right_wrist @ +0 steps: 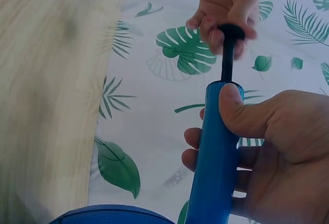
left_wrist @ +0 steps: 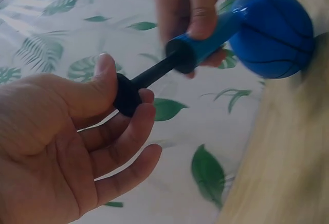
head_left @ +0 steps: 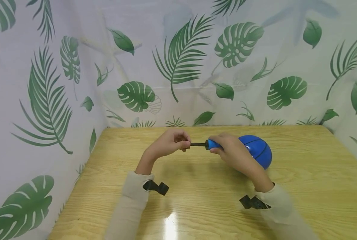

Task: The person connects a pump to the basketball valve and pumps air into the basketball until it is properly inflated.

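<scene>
A blue hand pump (right_wrist: 213,152) with a black plunger rod (head_left: 198,144) is held roughly level above the table. My right hand (head_left: 233,151) grips its blue barrel, thumb along the near end in the right wrist view. With thumb and fingertips my left hand (head_left: 170,144) pinches the round black handle (left_wrist: 126,95) at the rod's end. Part of the rod stands out of the barrel. Beyond the right hand sits a blue ball (head_left: 260,151) with black lines, partly hidden by that hand in the head view. The joint between pump and ball is hidden.
The wood-grain table (head_left: 190,200) stretches under both hands. A white leaf-print sheet (head_left: 184,110) hangs behind the table and along its left side. Black wrist-camera mounts (head_left: 156,187) show at both sleeves.
</scene>
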`<act>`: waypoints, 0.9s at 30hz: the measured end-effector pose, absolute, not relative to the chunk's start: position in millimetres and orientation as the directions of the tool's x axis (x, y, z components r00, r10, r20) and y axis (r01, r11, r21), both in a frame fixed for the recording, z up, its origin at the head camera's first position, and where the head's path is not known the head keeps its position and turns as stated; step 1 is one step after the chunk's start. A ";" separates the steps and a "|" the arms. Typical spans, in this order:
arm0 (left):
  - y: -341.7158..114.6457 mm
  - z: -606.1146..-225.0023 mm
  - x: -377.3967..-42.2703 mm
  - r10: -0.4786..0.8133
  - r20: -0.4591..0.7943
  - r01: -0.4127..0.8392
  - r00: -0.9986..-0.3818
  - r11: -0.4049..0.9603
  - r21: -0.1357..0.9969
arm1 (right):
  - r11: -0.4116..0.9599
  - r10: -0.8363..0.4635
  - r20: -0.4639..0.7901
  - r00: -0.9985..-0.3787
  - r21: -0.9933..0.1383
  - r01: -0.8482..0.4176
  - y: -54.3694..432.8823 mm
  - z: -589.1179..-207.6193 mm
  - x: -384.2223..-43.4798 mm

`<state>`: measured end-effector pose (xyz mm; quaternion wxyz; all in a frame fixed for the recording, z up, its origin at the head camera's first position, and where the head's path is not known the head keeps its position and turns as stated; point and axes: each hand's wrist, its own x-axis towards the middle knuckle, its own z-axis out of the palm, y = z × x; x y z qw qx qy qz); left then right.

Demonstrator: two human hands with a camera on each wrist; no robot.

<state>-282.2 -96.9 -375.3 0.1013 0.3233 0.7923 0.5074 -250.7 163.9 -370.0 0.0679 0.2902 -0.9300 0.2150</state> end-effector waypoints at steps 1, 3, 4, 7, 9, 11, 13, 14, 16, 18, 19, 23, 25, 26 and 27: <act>-92.1 -377.4 -281.9 0.620 0.165 0.409 -0.767 0.274 0.870 | 0.741 -0.510 0.257 -0.821 -0.353 -0.571 161.9 -371.1 -250.0; -83.7 -380.9 -281.0 0.630 0.159 0.409 -0.760 0.275 0.870 | 0.741 -0.512 0.269 -0.816 -0.341 -0.578 158.3 -373.3 -248.7; -80.3 -382.3 -280.5 0.632 0.156 0.411 -0.759 0.279 0.868 | 0.742 -0.514 0.275 -0.813 -0.334 -0.582 156.6 -373.9 -248.1; -74.0 -385.6 -280.5 0.635 0.150 0.418 -0.758 0.296 0.859 | 0.745 -0.516 0.291 -0.806 -0.311 -0.590 153.1 -375.2 -247.2; -73.4 -386.3 -281.0 0.637 0.143 0.418 -0.758 0.304 0.856 | 0.752 -0.512 0.294 -0.807 -0.300 -0.587 151.8 -375.3 -246.4; -75.9 -385.3 -281.5 0.641 0.140 0.416 -0.755 0.302 0.858 | 0.755 -0.507 0.289 -0.812 -0.307 -0.580 151.1 -375.2 -245.6; -80.2 -382.9 -281.6 0.647 0.136 0.413 -0.750 0.298 0.860 | 0.747 -0.510 0.282 -0.812 -0.324 -0.581 150.6 -375.5 -244.9; -82.8 -381.3 -281.6 0.651 0.135 0.414 -0.747 0.298 0.860 | 0.740 -0.513 0.276 -0.813 -0.338 -0.582 150.1 -375.7 -244.4; -88.3 -378.3 -281.6 0.658 0.129 0.411 -0.742 0.295 0.863 | 0.723 -0.522 0.269 -0.809 -0.364 -0.587 149.3 -376.3 -244.1; -93.3 -375.7 -281.7 0.668 0.119 0.409 -0.735 0.296 0.863 | 0.707 -0.534 0.265 -0.803 -0.381 -0.596 148.5 -377.3 -244.2; -95.5 -374.5 -281.6 0.672 0.113 0.408 -0.732 0.300 0.862 | 0.702 -0.538 0.261 -0.801 -0.387 -0.598 148.0 -377.7 -244.4; -105.8 -369.5 -281.1 0.673 0.095 0.401 -0.733 0.315 0.860 | 0.701 -0.542 0.234 -0.807 -0.404 -0.587 147.7 -377.9 -245.1; -113.4 -366.6 -280.5 0.656 0.096 0.399 -0.749 0.331 0.855 | 0.711 -0.533 0.220 -0.817 -0.408 -0.573 149.3 -376.3 -245.3; -118.0 -364.8 -280.1 0.644 0.101 0.397 -0.758 0.335 0.854 | 0.716 -0.527 0.216 -0.822 -0.408 -0.567 150.9 -375.4 -245.5; -123.0 -362.7 -279.5 0.631 0.106 0.395 -0.768 0.337 0.855 | 0.721 -0.521 0.214 -0.826 -0.409 -0.560 153.0 -374.5 -245.9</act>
